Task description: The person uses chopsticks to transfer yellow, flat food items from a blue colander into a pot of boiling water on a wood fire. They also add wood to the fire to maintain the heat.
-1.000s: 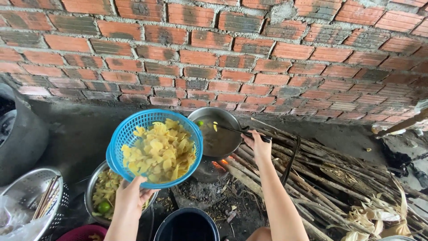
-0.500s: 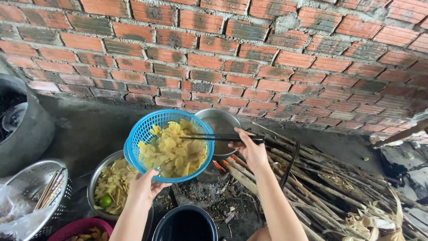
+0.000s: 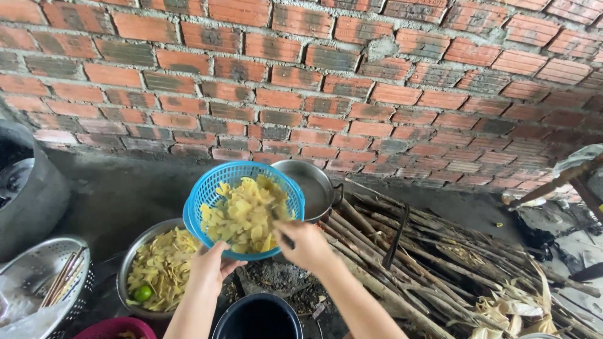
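Fingers: left hand (image 3: 210, 267) grips blue basket (image 3: 242, 207) by its near rim; right hand (image 3: 308, 246) clenched on chopsticks (image 3: 281, 232), tips in the yellow slices (image 3: 245, 216).
Steel bowl (image 3: 135, 251), low left: more slices + a lime.
Basket: tilted, held over the fire pit, rim near pan (image 3: 312, 185).
Risk: tilt too steep w/ one-hand grip, slices may miss pan and drop in ash.
Firewood (image 3: 402, 257), right: forearm passes close above embers, burn risk.

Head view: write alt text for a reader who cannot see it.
A left hand tilts a blue plastic colander of yellow slices toward a metal pot, while the right hand pokes chopsticks into the slices. Firewood sticks lie beside a brick wall.
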